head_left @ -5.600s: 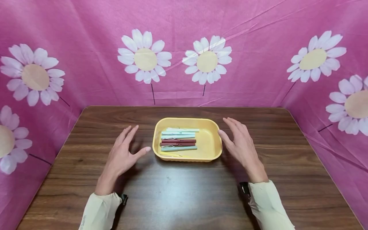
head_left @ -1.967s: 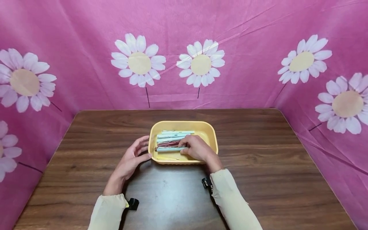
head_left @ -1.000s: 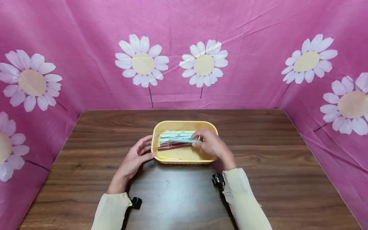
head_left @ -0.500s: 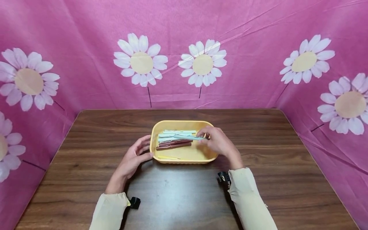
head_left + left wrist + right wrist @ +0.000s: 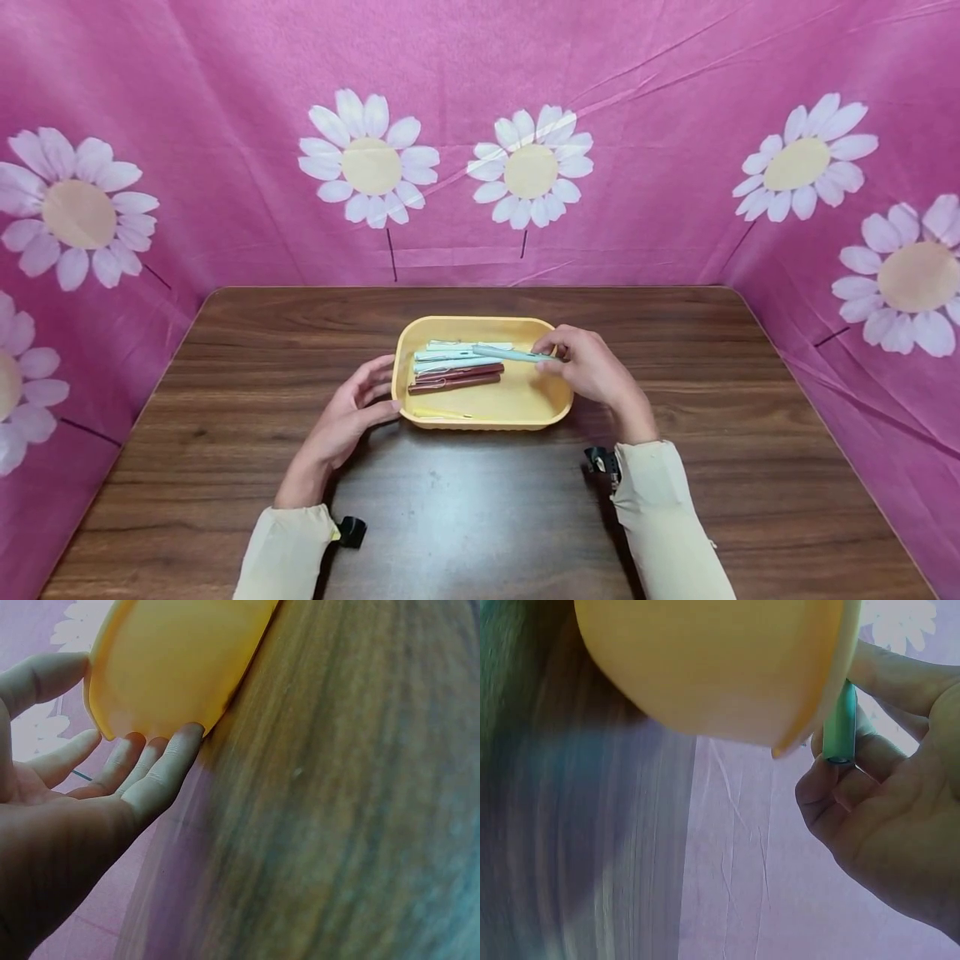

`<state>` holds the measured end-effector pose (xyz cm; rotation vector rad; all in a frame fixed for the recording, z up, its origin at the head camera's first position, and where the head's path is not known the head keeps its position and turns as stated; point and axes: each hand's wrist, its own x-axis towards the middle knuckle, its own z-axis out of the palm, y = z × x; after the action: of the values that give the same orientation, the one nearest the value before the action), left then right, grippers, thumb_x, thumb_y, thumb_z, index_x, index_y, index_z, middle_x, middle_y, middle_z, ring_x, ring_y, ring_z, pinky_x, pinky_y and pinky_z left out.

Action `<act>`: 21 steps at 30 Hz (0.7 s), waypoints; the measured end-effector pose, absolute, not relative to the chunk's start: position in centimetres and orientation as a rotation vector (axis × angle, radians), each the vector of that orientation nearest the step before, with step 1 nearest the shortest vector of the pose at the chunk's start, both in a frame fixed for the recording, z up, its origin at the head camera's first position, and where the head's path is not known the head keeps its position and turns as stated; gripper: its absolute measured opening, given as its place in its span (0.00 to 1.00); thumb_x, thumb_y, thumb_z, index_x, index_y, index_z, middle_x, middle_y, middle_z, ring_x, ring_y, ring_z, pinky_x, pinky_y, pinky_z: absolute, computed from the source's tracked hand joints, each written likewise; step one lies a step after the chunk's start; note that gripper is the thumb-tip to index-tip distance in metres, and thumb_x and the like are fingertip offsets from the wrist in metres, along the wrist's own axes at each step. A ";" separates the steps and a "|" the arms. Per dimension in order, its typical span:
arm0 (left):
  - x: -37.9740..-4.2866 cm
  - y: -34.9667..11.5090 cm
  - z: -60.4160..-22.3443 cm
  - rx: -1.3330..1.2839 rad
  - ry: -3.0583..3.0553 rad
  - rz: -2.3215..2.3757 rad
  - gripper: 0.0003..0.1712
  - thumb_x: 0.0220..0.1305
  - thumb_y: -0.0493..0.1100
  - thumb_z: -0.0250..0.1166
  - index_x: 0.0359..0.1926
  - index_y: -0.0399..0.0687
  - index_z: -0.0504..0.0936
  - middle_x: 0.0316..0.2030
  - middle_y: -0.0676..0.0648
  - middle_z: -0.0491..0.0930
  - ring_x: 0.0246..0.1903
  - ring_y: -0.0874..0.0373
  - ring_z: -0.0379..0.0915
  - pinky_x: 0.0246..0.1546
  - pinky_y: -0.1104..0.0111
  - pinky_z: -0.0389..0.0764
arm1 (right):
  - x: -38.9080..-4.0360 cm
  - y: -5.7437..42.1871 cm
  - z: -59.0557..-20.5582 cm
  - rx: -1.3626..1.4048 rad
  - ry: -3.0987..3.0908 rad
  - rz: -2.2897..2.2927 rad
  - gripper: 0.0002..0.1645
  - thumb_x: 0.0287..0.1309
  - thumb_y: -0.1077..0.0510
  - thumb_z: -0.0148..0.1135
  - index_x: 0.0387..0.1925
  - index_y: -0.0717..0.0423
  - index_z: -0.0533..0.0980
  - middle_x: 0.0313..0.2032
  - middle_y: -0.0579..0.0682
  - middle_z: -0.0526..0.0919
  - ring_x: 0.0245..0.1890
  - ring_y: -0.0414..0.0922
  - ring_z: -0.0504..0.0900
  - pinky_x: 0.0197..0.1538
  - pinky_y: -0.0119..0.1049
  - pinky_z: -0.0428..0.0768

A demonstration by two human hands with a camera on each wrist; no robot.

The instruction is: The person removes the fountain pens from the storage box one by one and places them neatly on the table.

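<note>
A: What does the grip look like from where you sit?

B: The right hand (image 5: 597, 372) has the teal pen (image 5: 504, 354) pinched near one end, between thumb and fingers. In the head view I see it over the yellow tray (image 5: 517, 423), slanting across the pale pens (image 5: 444, 357); I can't tell whether its far end touches them

A: Anything else from the head?

B: Maroon pens (image 5: 456, 382) lie next to the pale ones, with a slim yellow item (image 5: 441, 413) nearer the front wall. The left hand (image 5: 347, 418) is at the tray's left end

A: And the left wrist?

B: Thumb at the rim, fingertips spread down the end wall, extended rather than wrapped round it, so I read that as steadying. The head view doesn't give me that contact so plainly, but from here I get no pens at all

A: Right wrist?

B: The pen's tail end faces me beside the rim, an end the fingers cover from above. The tray wall hides the other pens

A: So which step?

B: I'd judge I'm watching one pen being taken out; the next move calls for enough height to clear the rim, with the left hand bracing the tray
</note>
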<state>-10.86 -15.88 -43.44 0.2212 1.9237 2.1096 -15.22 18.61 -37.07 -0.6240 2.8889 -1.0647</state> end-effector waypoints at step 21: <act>-10.9 -15.8 -43.4 0.221 1.908 2.116 0.39 0.57 0.28 0.60 0.68 0.43 0.57 0.62 0.30 0.61 0.60 0.37 0.61 0.46 0.69 0.80 | -15.8 21.8 -37.2 -0.498 2.937 -1.021 0.08 0.51 0.61 0.67 0.36 0.52 0.82 0.31 0.48 0.81 0.33 0.43 0.78 0.37 0.35 0.77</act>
<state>-10.94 -15.81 -43.36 0.2210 1.9080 2.1157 -15.77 21.84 -37.24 -0.4975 2.9370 -1.0206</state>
